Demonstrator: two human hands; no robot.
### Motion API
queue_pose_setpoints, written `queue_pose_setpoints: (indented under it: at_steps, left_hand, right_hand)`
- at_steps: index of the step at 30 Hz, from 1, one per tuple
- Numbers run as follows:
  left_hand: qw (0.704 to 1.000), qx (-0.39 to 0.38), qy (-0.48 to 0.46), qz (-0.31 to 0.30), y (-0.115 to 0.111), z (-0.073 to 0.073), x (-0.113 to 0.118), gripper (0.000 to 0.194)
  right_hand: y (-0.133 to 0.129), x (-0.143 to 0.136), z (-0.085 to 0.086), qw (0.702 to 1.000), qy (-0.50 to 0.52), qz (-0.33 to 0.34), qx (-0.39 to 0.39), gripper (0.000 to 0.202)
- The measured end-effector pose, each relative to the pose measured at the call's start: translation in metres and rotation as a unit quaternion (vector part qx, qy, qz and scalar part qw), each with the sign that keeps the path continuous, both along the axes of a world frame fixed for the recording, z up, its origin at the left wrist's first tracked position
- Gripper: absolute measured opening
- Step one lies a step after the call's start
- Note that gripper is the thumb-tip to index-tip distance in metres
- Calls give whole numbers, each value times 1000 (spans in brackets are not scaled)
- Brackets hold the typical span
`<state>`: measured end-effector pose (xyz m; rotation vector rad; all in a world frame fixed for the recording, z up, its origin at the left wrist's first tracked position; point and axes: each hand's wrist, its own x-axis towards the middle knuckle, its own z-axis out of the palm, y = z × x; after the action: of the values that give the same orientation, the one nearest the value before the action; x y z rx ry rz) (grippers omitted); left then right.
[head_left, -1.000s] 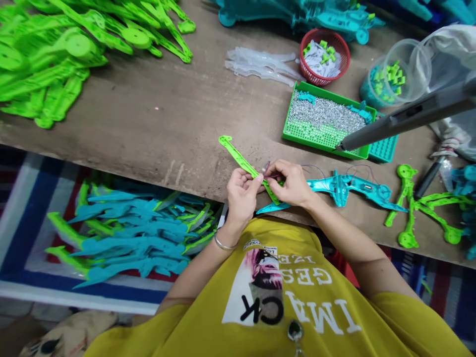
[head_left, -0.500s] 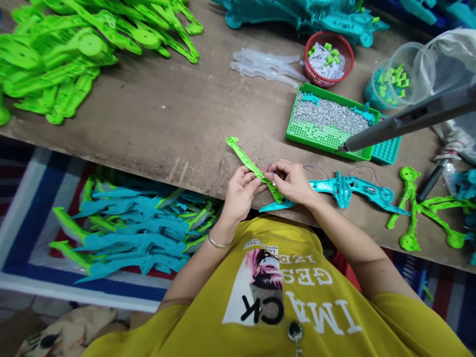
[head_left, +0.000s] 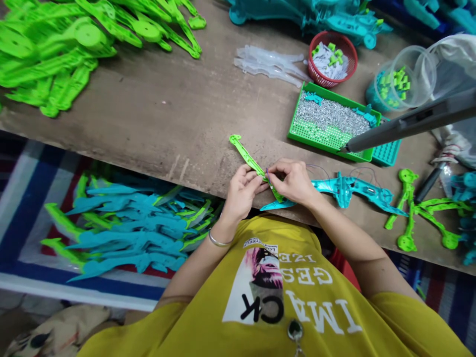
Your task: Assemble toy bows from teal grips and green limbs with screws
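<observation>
My left hand (head_left: pixel 241 191) is closed on a slim bright-green plastic part (head_left: pixel 245 154), which slants up and away from me, hooked at its far end. Over the lower half of that part, my right hand (head_left: pixel 293 181) pinches a thin purple wire (head_left: pixel 267 174) between thumb and forefinger. What lies under the fingertips is hidden. Beneath both hands, at the table's front edge, rests a long teal plastic shell (head_left: pixel 344 191) with its hollow side up. Thin wires loop from it, and the right hand and wrist cover part of it.
A green basket of small metal screws (head_left: pixel 329 116) stands ahead, a grey powered screwdriver (head_left: pixel 401 130) angled over it. Behind are a red basket (head_left: pixel 351 69), clear plastic pieces (head_left: pixel 267 64) and a clear tub (head_left: pixel 377 94). Green parts (head_left: pixel 89 37) pile at left; teal assemblies (head_left: pixel 130 225) lie below.
The right fingertips have shifted slightly on the green part, and less of the wire's loop stands up. My left hand keeps its hold. The view has moved a little.
</observation>
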<state>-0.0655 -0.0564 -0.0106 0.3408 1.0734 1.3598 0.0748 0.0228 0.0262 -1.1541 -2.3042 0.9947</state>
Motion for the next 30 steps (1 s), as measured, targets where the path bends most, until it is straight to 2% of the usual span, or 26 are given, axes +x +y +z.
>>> queue_pose_setpoints:
  at_steps: [9,18,24,30]
  left_hand:
    - [999,-17,-3,31,2,0,6,59]
    - [998,-28,23,55,2,0,7,57]
    - [1000,9,-7,18,-2,0,4,54]
    - [999,1,-14,32,0,-1,4,55]
  right_hand:
    - [-1,4,-2,999,25,-9,-42,16]
    - [-8,6,-3,999,41,-16,-8,17]
    - [-10,9,-1,1000,-23,-11,9,21]
    - [-19,6,2,995,-85,-30,29,25]
